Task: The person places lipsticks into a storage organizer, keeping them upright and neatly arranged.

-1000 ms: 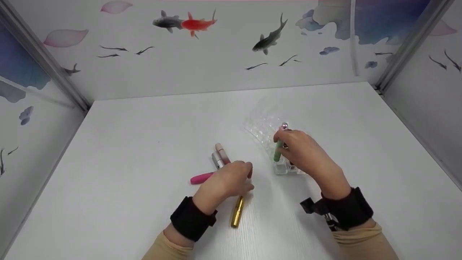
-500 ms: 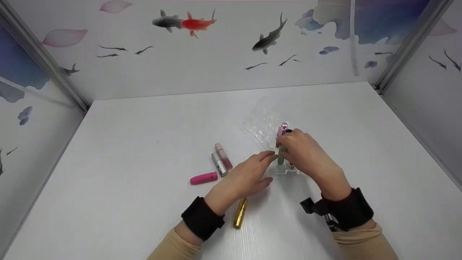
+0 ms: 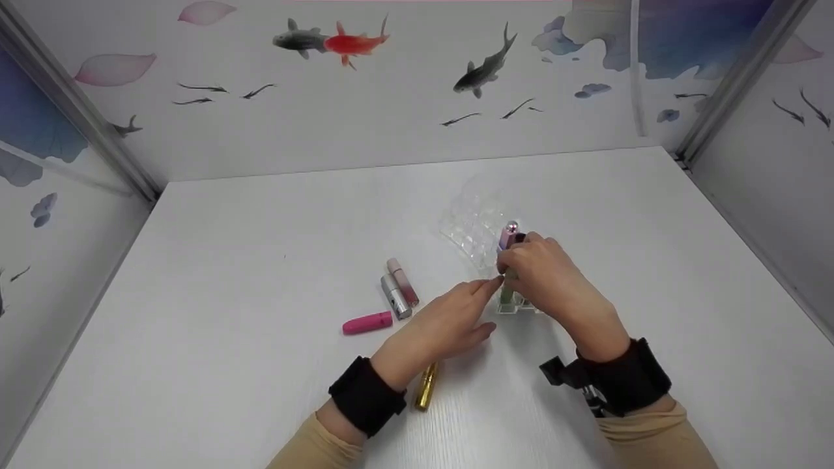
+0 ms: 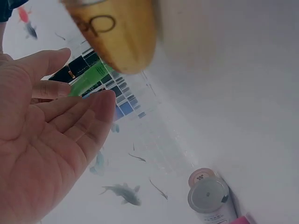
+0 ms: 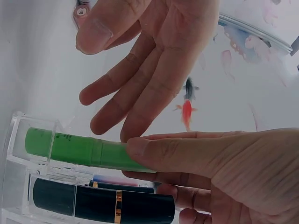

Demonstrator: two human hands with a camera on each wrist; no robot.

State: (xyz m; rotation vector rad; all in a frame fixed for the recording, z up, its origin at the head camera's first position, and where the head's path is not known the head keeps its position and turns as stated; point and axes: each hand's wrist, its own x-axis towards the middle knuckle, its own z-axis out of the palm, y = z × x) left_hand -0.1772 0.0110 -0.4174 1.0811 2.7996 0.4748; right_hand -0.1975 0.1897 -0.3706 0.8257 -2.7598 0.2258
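Observation:
My right hand pinches a green lip balm tube between thumb and fingers. The tube's lower end sits inside a front compartment of a clear acrylic organizer. Beside it in the right wrist view, a black lipstick with a gold band stands in another compartment. My left hand reaches across with fingers extended, its fingertips right at the green tube and the right hand's fingers; it grips nothing. A pink tube with a silver ball top shows behind the right hand, which hides much of the organizer.
Left of the organizer lie a pink tube, a silver tube and a pale pink lip gloss. A gold tube lies below the left hand. Crumpled clear plastic packaging is behind the organizer.
My left hand has moved right from over the loose tubes to the organizer, its fingers straightening. The green tube has gone down into the compartment, with the right hand still pinching it.

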